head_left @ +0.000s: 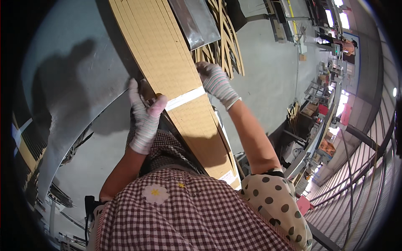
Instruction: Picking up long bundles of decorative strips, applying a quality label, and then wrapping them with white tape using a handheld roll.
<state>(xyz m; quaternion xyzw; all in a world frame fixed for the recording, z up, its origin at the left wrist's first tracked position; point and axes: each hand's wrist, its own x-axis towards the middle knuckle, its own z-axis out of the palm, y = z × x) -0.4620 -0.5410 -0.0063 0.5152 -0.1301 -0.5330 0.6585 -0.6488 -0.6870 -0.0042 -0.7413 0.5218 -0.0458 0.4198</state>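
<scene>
A long bundle of brown cardboard strips runs from the top of the view down toward my apron, with a white band around its middle. My left hand, in a striped knit glove, is open beside the bundle's left edge. Its thumb touches or nearly touches the cardboard just by the band, and the fingers stand apart from it. On the opposite edge, my gloved right hand curls its fingers against the bundle a little above the band. Those fingertips are partly hidden. A white label lies on the bundle's near end.
A grey metal surface with a curved-looking edge lies to the left. Beyond my right hand are a metal block and loose narrow brown strips. Workbenches and materials line the right side, where another person is far off.
</scene>
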